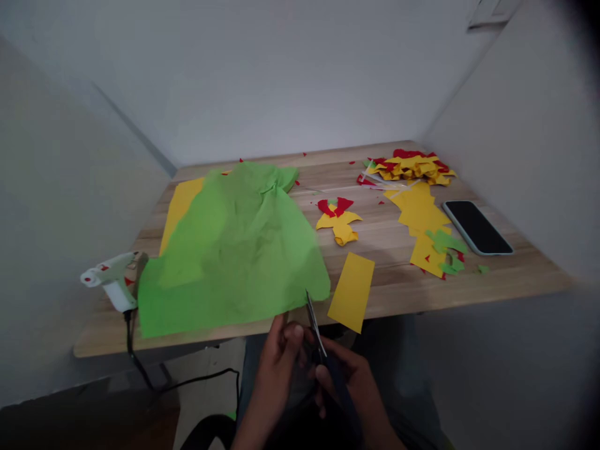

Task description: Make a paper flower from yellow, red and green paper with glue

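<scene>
A pair of scissors with dark handles is in my right hand, its blades pointing up toward the table and close together. My left hand is curled right beside the blades, thumb and fingers pressed together; whatever they hold is hidden. Just beyond both hands, a large wrinkled green sheet covers much of the table's left half. The scissor tips overlap its front edge in view; I cannot tell if they touch it. A yellow paper rectangle rests at the table's front edge, right of the scissors.
The wooden table holds a yellow and red paper cutout, a pile of yellow and red pieces, yellow sheets, green scraps and a phone. A corded white glue gun sits at the left edge.
</scene>
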Motion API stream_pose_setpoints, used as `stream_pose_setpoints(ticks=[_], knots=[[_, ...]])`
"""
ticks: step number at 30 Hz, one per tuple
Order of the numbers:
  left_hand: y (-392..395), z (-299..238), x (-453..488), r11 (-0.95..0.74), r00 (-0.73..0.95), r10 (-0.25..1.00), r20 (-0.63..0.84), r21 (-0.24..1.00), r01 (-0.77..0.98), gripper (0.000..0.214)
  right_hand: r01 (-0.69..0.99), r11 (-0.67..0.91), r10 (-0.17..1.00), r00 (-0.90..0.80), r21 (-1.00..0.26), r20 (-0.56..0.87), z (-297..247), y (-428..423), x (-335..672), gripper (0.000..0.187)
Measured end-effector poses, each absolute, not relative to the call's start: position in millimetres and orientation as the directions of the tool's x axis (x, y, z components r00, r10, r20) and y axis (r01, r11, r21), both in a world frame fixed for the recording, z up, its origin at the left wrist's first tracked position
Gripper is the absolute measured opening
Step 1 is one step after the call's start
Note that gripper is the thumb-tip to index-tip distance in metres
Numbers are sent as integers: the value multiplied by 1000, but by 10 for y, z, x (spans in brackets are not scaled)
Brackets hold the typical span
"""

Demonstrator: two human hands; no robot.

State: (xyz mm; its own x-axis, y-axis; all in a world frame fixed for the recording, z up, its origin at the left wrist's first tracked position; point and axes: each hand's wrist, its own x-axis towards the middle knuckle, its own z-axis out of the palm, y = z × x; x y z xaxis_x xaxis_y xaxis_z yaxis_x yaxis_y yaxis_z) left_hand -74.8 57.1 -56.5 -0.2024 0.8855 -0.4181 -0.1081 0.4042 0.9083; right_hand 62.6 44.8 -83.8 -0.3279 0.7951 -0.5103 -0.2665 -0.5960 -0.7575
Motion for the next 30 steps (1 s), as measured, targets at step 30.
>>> stream_pose_setpoints(ticks=[30], knots=[[826, -341, -391, 446, -446, 797, -407, 895, -18, 67, -331, -571, 800, -430, -751, -419, -967, 393, 662, 73]])
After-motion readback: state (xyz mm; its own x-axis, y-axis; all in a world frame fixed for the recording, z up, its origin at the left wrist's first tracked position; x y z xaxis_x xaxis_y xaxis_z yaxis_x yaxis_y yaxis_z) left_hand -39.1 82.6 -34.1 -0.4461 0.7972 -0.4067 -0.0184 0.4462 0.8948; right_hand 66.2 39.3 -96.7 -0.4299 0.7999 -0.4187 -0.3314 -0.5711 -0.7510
